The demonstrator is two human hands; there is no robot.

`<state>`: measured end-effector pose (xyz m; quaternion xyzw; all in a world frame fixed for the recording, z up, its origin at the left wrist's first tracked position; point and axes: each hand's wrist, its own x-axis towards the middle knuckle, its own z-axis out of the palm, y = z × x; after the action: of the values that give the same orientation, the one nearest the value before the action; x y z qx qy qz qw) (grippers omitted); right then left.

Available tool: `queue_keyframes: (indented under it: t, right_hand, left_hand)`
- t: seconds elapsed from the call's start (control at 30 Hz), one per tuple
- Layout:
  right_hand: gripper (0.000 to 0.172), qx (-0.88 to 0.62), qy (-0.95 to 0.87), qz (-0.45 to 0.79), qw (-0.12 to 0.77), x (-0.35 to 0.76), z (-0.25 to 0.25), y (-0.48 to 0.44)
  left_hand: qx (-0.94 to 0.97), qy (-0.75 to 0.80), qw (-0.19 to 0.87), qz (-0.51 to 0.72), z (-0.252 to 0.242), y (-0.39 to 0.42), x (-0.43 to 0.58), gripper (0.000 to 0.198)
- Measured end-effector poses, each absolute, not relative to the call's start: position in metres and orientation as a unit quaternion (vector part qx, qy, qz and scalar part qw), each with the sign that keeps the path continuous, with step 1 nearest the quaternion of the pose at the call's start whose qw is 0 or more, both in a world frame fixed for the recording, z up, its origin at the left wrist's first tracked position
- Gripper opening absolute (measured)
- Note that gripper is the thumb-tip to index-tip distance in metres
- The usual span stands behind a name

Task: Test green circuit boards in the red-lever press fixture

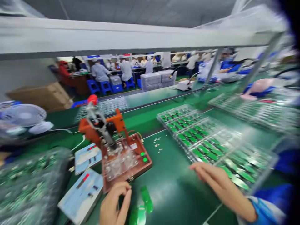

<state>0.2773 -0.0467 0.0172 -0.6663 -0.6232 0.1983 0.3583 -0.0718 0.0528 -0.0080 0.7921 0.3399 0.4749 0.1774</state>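
Observation:
My left hand (115, 203) is by the front edge of a brown-red test fixture (144, 168), its thumb and index finger curled together. Whatever it may pinch is too small or hidden. Just right of it, green circuit boards (147, 199) lie on the green table. My right hand (214, 178) is open, with fingers stretched out, beside the near left edge of a clear plastic tray (187, 153). Rows of green boards (206, 153) fill that tray's compartments. A toggle clamp with a red knob (92, 100) rises over clear blocks on the fixture.
Two meter boxes with red displays (81, 195) stand left of the fixture. Bubble-wrapped boards (30, 184) lie further left, near a white fan (25, 115). Small white bits (156, 145) are scattered mid-table. A shelf (117, 36) spans overhead. Seated people (99, 70) work behind.

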Motion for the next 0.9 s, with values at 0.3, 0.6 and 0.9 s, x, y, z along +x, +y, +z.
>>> queue_keyframes:
  t: [0.3,0.6,0.9]
  right_hand:
    - [0.016,-0.451,-0.755,0.369,0.301,0.156,-0.035,0.015]
    - [0.030,-0.484,-0.771,0.356,0.209,0.160,-0.038,0.019]
    - [0.025,-0.477,-0.780,0.343,0.214,0.154,-0.037,0.023]
  left_hand:
    - [0.817,0.338,0.223,0.411,-0.005,0.051,-0.082,0.021]
    - [0.855,0.322,0.368,0.172,-0.018,0.042,-0.117,0.023]
    - [0.865,0.321,0.362,0.132,-0.018,0.044,-0.115,0.035]
